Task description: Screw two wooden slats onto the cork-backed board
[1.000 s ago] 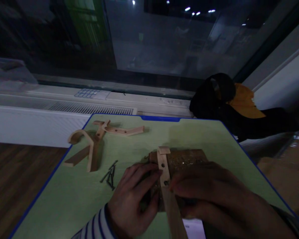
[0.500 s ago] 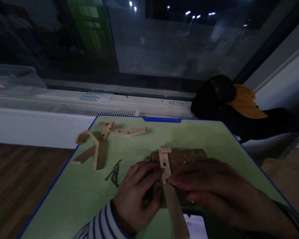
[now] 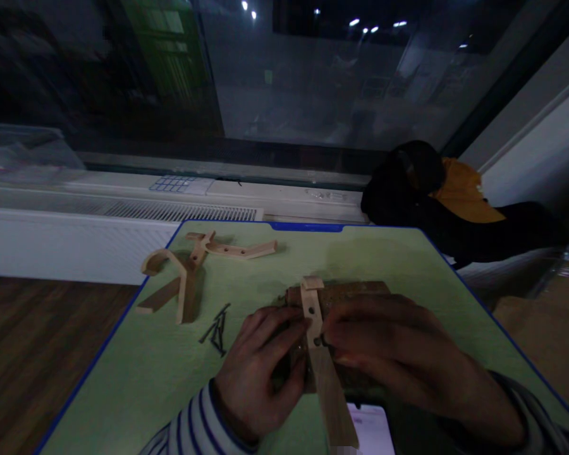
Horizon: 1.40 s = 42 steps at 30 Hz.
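A light wooden strip (image 3: pixel 321 360) with two holes lies lengthwise across a brown wooden block (image 3: pixel 351 294) on the green mat (image 3: pixel 171 373). My left hand (image 3: pixel 260 373) grips the strip and the block from the left, its fingers pressed against the strip's side. My right hand (image 3: pixel 398 360) lies over the block on the right, its fingertips pinched at the strip's lower hole (image 3: pixel 317 342). Whether something small sits in that pinch is hidden.
Several dark screws (image 3: pixel 217 328) lie left of my left hand. Curved wooden parts (image 3: pixel 180 287) and a drilled wooden bar (image 3: pixel 239 250) lie at the mat's far left. A phone screen (image 3: pixel 367 428) glows by the near edge. A dark bag (image 3: pixel 431 196) sits at the right.
My right hand's fingertips have closed in on the strip's lower hole. The view has shifted slightly; the left hand keeps its hold.
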Each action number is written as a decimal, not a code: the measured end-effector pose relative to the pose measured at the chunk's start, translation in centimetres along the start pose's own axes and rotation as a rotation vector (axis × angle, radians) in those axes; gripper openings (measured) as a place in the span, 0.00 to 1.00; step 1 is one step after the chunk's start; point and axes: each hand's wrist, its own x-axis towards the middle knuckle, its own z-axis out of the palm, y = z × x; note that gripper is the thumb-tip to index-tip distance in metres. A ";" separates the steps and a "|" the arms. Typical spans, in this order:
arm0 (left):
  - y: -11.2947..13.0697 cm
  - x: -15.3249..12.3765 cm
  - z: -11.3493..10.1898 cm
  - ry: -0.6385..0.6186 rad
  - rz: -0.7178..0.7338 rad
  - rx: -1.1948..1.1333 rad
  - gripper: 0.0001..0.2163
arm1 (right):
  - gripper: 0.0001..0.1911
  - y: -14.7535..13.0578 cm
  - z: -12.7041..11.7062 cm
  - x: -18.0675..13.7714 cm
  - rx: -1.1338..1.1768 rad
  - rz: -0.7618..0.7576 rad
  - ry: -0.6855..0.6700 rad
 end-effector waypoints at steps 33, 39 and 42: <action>-0.3 0.1 0.3 0.094 0.035 -0.031 0.16 | 0.08 -0.1 1.0 0.2 -0.150 -0.093 0.071; 0.0 0.5 0.4 0.208 0.031 -0.057 0.12 | 0.12 -0.5 -0.3 0.1 -0.098 -0.015 -0.056; 0.5 0.7 0.3 0.253 -0.002 -0.129 0.11 | 0.14 -0.8 -0.8 0.0 -0.104 0.024 -0.088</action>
